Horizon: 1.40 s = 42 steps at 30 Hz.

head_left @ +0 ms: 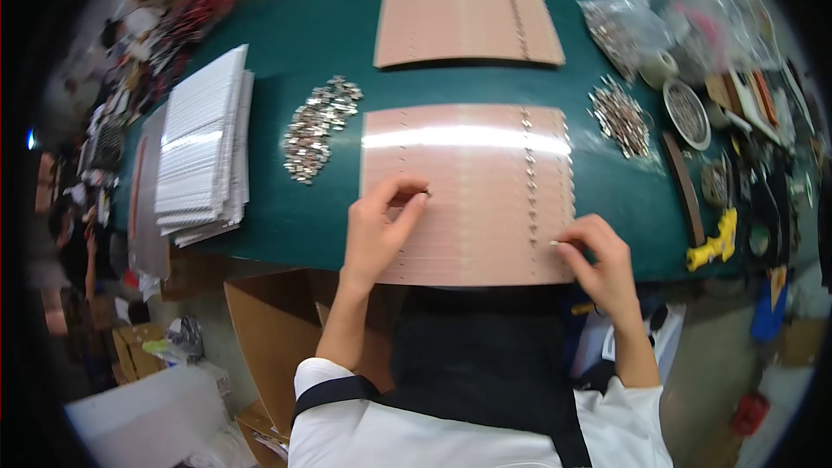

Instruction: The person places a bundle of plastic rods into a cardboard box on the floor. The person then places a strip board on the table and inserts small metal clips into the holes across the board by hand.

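Note:
A pinkish sheet [472, 217] lies flat on the green table in front of me, with slits down its left side and a column of small metal pieces [531, 182] down its right. Over the sheet's left part, my left hand [381, 224] pinches a tiny dark metal piece [425, 194] between thumb and forefinger. My right hand [604, 262] is at the lower right edge, its thumb and forefinger closed on a small shiny metal piece [555, 243]. The exact kind of both pieces is too small to tell.
Loose metal pieces form a left pile [316, 130] and a right pile [620, 117]. Behind lies a stack of similar sheets [459, 22]. White ribbed sheets [204, 139] are stacked at left. A bowl [687, 113], plastic bags [633, 26] and a yellow-handled tool [715, 244] crowd the right.

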Each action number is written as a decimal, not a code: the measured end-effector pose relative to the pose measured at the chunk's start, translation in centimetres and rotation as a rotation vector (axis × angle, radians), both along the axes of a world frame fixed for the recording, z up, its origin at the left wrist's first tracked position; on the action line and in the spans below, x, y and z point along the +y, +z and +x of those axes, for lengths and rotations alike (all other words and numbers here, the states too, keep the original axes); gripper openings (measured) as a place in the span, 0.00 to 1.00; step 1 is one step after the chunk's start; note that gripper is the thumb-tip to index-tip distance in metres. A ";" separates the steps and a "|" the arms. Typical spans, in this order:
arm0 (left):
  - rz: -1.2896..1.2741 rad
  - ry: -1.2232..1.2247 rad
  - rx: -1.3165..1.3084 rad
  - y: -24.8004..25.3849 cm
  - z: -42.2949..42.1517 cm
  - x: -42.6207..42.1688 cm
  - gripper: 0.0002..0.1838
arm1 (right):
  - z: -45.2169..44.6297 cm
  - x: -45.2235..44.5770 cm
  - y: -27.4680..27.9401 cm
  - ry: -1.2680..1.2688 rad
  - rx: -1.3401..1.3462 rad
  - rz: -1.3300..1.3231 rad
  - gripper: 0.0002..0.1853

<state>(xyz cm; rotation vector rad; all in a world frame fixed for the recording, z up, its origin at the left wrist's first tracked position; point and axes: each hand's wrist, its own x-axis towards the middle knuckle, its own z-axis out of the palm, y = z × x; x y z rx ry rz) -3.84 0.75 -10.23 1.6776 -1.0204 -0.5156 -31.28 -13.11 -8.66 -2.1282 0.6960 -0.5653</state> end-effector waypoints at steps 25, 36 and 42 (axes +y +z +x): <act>0.047 -0.249 0.103 -0.3 -5.5 0.4 0.06 | 1.6 1.4 -1.7 0.222 0.192 -0.509 0.07; 0.018 -0.364 -0.025 0.4 -8.1 -0.3 0.05 | -0.8 -3.9 -0.3 -0.088 0.041 -0.272 0.04; 0.074 -0.392 -0.068 -0.8 -9.7 -0.8 0.04 | -0.4 -12.1 -4.1 -0.304 0.079 -0.607 0.06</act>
